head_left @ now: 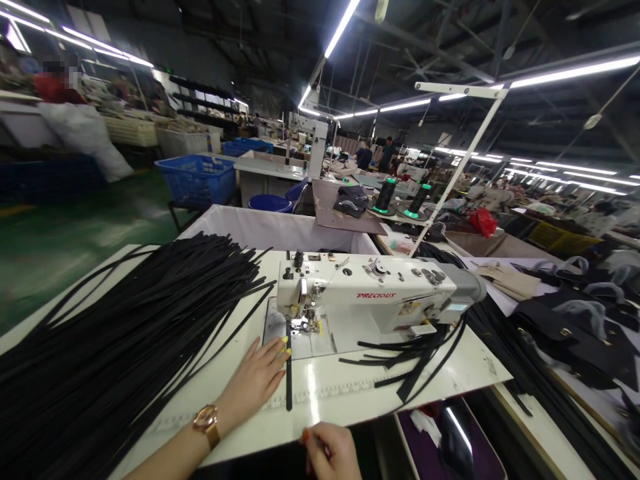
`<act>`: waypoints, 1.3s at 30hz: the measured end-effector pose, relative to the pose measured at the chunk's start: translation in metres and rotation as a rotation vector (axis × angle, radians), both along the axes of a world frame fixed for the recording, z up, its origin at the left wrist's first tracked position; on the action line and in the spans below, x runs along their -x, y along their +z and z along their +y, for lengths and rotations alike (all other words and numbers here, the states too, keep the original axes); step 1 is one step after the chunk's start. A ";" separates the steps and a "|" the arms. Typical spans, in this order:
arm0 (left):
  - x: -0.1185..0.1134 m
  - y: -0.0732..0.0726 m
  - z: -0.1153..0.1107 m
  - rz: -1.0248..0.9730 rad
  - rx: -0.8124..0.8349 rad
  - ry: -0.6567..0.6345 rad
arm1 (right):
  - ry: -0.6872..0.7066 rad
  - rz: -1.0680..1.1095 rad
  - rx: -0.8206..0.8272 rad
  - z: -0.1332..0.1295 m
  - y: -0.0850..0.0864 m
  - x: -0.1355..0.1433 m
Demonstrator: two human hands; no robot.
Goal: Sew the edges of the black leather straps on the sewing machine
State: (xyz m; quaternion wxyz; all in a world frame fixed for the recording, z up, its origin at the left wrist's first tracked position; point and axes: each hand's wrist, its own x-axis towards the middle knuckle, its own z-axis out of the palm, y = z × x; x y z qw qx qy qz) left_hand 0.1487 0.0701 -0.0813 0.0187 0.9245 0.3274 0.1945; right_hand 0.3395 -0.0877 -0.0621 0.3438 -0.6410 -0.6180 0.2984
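A white sewing machine (360,293) marked PRECIOUS stands on the pale table. Under its presser foot runs a narrow black strap (289,383), its loose end pointing toward me. My left hand (263,370), yellow covers on its fingertips and a watch (205,419) at the wrist, lies beside the needle area. Its fingers are stretched out, the tips touching the strap's left side. At the table's front edge, my right hand (330,452) is closed with curled fingers; whatever may be inside them is hidden.
A thick pile of black straps (165,327) covers the table's left side. More strap ends (415,363) hang over the front edge at right. Beyond the machine are a white-lined bin (240,223), thread cones (385,195) and a blue crate (197,177). An open drawer (480,433) juts out below.
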 end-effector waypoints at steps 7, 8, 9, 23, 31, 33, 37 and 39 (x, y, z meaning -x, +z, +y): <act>-0.002 0.002 -0.001 0.012 0.019 0.018 | -0.090 -0.112 -0.219 0.040 0.012 -0.033; -0.002 0.002 -0.001 0.018 0.021 0.020 | -0.082 -0.132 -0.250 0.044 0.007 -0.034; -0.002 0.002 0.000 0.025 0.024 0.021 | -0.070 -0.150 -0.281 0.047 0.001 -0.035; -0.003 0.006 0.010 0.039 0.053 0.032 | 0.008 -0.186 -0.345 0.051 -0.020 -0.038; -0.005 0.003 0.027 0.021 0.090 0.030 | 0.010 -0.208 -0.370 0.050 -0.023 -0.038; -0.004 0.001 0.028 0.012 0.097 0.029 | 0.015 -0.218 -0.377 0.050 -0.022 -0.038; 0.001 0.000 0.035 -0.026 0.132 0.003 | 0.031 -0.248 -0.391 0.052 -0.021 -0.038; 0.003 0.003 0.049 -0.109 0.178 -0.004 | 0.026 -0.266 -0.402 0.052 -0.023 -0.038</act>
